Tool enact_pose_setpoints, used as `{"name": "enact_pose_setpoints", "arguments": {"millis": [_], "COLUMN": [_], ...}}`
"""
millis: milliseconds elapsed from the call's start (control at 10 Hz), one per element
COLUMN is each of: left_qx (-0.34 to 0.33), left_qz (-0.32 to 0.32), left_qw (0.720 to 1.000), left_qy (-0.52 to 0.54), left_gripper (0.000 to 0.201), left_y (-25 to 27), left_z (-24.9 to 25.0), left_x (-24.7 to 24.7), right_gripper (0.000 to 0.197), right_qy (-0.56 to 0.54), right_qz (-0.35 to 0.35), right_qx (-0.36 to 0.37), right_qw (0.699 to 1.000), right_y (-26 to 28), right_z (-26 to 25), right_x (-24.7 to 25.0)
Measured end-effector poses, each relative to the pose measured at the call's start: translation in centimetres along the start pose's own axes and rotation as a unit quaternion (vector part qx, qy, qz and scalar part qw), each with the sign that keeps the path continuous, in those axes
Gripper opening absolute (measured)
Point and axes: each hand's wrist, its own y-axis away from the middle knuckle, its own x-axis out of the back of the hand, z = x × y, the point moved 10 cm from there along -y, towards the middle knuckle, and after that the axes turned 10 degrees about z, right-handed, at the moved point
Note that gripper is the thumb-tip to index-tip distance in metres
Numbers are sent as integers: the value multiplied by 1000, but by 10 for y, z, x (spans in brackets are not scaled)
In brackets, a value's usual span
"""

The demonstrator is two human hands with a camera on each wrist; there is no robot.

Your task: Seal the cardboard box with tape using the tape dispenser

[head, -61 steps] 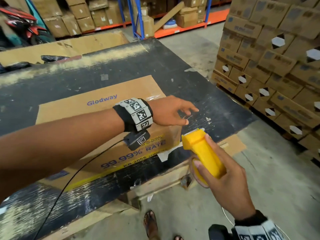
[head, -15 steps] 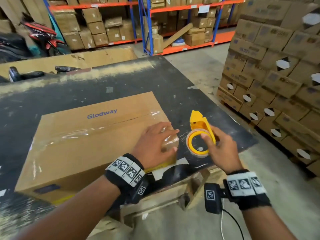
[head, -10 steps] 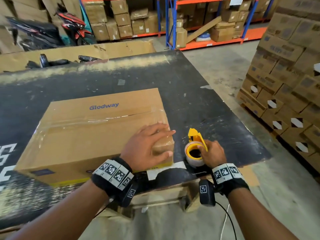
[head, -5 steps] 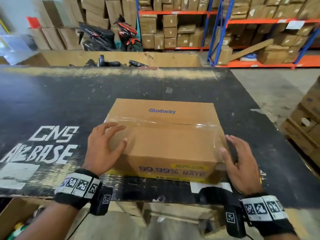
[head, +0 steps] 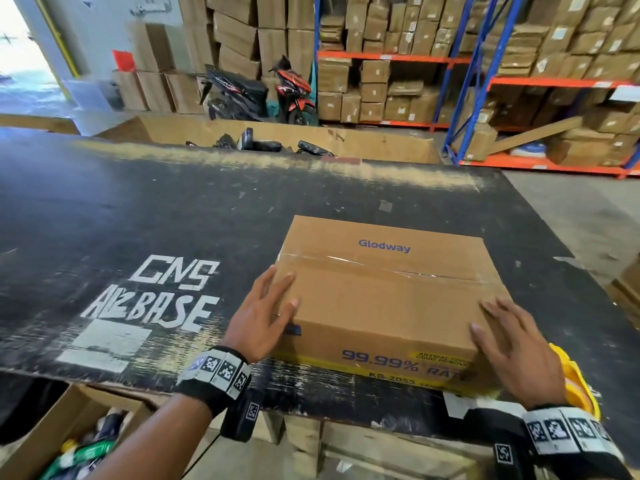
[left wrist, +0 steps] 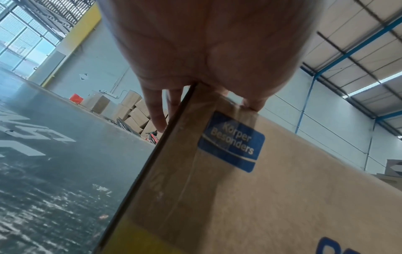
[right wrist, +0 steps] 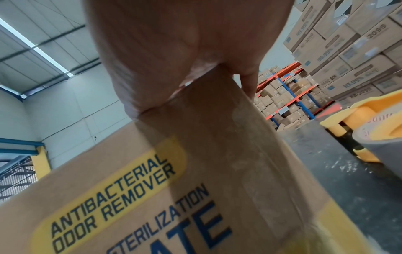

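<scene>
A brown "Glodway" cardboard box lies on the black table, near its front edge. Clear tape runs across the top seam and down both ends. My left hand lies flat with straight fingers against the box's near left corner. In the left wrist view the palm straddles that box edge. My right hand presses flat on the near right corner, palm on the taped cardboard. The yellow tape dispenser lies on the table just right of my right wrist, held by neither hand.
An open carton of bottles stands on the floor below the table's near left edge. A large cardboard bin borders the far edge, with motorbikes and blue-orange racks behind. Stacked cartons stand to the right.
My right hand set the dispenser down on the table and let go. The box has been turned so its long side faces me, and both hands now lie flat on its near corners.
</scene>
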Motion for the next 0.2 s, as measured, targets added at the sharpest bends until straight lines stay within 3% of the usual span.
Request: {"name": "enact_pose_setpoints", "arguments": {"millis": [100, 200], "left_qx": [4, -9], "left_qz": [3, 71], "left_qw": [999, 995], "left_qy": [50, 73], "left_gripper": [64, 57], "left_y": [4, 20], "left_z": [-5, -13], "left_x": [3, 24], "right_gripper": [78, 75], "right_qy": [-31, -68], "right_qz": [-8, 67], "right_qx": [-18, -79], "right_qw": [999, 992], "right_y": [7, 24], "right_z": [5, 23], "right_x": [6, 37]}}
